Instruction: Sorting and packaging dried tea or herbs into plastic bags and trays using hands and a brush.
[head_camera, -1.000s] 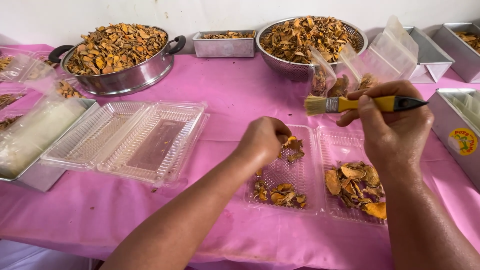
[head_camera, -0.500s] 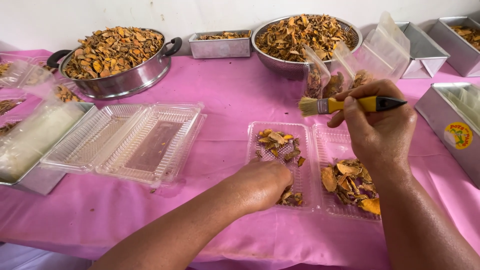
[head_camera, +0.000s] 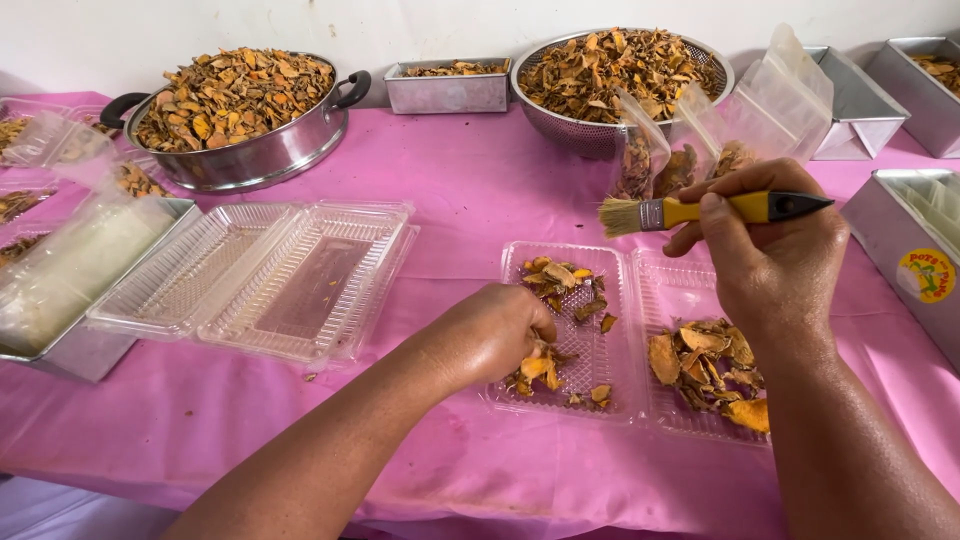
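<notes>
An open clear plastic clamshell box (head_camera: 628, 300) lies on the pink tablecloth, both halves holding dried orange-brown slices (head_camera: 705, 355). My left hand (head_camera: 492, 335) rests at the near end of the left half, its fingers pinching a few slices (head_camera: 533, 366). Above the right half, my right hand (head_camera: 775, 250) grips a yellow-handled paintbrush (head_camera: 700, 211) held level, bristles pointing left.
A steel pot (head_camera: 240, 115) and a colander (head_camera: 620, 75) heaped with dried slices stand at the back, with metal tins (head_camera: 448, 88) between and at the right. Empty clamshell boxes (head_camera: 262, 275) lie at the left beside a steel tray (head_camera: 70, 290). Filled clear bags (head_camera: 690, 150) stand behind the brush.
My left hand drew back from the far end of the box's left half to its near end and closed on slices there. The brush hand stayed almost still.
</notes>
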